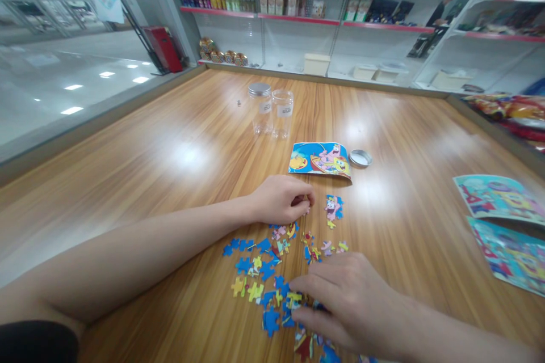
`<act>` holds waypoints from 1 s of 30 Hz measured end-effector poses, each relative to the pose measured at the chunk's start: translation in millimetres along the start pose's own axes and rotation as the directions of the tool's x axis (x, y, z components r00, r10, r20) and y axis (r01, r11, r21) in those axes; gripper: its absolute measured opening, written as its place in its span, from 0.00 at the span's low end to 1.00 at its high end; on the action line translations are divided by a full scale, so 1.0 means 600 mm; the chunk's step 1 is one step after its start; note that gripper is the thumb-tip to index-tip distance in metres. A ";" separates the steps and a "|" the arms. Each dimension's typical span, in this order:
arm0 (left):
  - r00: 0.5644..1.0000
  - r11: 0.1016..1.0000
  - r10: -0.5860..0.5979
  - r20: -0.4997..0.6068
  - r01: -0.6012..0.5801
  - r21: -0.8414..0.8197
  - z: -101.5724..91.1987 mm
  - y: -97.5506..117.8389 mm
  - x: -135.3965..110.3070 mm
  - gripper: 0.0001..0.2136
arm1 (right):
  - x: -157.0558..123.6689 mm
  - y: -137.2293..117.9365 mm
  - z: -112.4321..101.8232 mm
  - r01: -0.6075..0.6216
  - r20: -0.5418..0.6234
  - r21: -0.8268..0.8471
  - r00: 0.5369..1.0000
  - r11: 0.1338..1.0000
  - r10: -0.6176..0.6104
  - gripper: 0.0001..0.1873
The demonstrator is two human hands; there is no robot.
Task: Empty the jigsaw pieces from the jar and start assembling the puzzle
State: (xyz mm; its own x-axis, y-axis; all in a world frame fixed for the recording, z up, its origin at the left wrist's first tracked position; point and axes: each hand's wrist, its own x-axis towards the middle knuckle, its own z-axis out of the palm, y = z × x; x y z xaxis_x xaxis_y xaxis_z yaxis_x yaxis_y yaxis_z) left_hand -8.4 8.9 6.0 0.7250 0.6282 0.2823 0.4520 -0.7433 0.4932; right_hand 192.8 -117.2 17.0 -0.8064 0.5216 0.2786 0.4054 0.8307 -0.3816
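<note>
My left hand (pixel 283 198) rests on the wooden table with its fingers curled in a pinch. A bit of a pinkish jigsaw piece (pixel 306 211) shows under its fingertips. To its right lies a small joined cluster of pieces (pixel 334 208) with a pink cartoon face. Loose blue and yellow jigsaw pieces (pixel 267 269) spread out below. Over the near end of this pile is my right hand (pixel 347 300), thumb and fingers apart, the tips at some blue and yellow pieces. Its palm hides part of the pile. Beyond my left hand lies a picture card (pixel 320 160).
Two clear jars stand farther back, one lidded jar (pixel 260 108) and one uncovered jar (pixel 281 113). A round metal lid (pixel 360 158) lies beside the card. Two more cartoon sheets (pixel 504 198) are at the right. A raised rim (pixel 361 86) borders the table before stocked shelves.
</note>
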 end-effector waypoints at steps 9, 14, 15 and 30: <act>1.000 1.000 -0.026 0.009 0.026 0.010 -0.002 0.004 -0.001 0.08 | 0.002 0.000 0.000 -0.051 -0.097 0.276 0.992 0.960 0.081 0.07; 1.000 1.000 -0.003 0.004 0.003 0.006 -0.002 0.004 0.000 0.08 | 0.001 0.006 0.002 -0.146 -0.193 0.288 0.959 0.946 0.207 0.06; 1.000 1.000 0.001 0.003 -0.001 0.004 -0.003 0.004 0.001 0.08 | 0.003 0.008 0.003 -0.139 -0.200 0.270 0.960 0.953 0.197 0.06; 1.000 1.000 -0.017 0.007 0.017 -0.007 -0.003 0.004 -0.001 0.08 | -0.013 0.029 -0.008 -0.079 -0.183 0.062 0.979 0.995 0.089 0.13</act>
State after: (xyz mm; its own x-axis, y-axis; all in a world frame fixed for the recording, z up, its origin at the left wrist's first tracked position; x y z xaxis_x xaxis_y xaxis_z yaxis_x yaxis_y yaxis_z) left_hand -8.4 7.0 8.3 0.7210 0.6391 0.2679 0.4608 -0.7309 0.5035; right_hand 208.2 -105.6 12.6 -0.6750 0.6201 0.3998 0.4401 0.7733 -0.4564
